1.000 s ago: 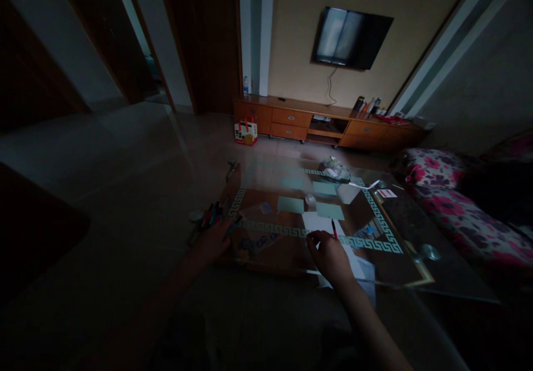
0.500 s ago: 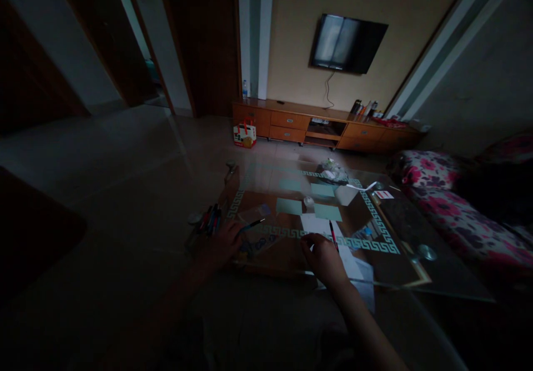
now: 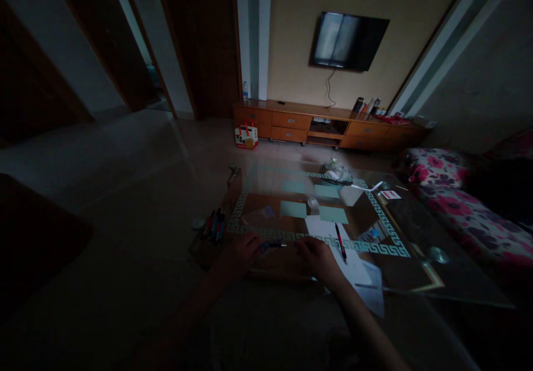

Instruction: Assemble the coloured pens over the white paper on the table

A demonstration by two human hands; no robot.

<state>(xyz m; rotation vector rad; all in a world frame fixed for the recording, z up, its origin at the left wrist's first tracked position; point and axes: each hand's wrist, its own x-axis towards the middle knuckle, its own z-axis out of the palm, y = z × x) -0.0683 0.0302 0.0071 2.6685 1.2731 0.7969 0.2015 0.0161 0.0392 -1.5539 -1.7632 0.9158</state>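
Observation:
My left hand [image 3: 245,250] is closed around a dark pen [image 3: 275,245], whose light tip points right. Just past that tip, my right hand [image 3: 317,257] has its fingers pinched together; anything between them is too small and dark to make out. Both hands are over the near edge of the glass table [image 3: 287,262]. Beside my right hand, a red and black pen [image 3: 340,240] lies on white paper [image 3: 353,268]. Several pens [image 3: 214,225] lie in a bunch left of my left hand.
A crumpled clear plastic bag [image 3: 335,172] is at the table's far side. A small red and white card [image 3: 390,194] lies toward the right. Beyond stand a gift box [image 3: 246,136] and a TV cabinet [image 3: 289,121]. A flowered sofa [image 3: 470,210] borders the right.
My left hand has moved right and slightly down, and its pen now lies level, closer to my right hand. The right hand stays near the same spot, its fingers now facing the pen tip.

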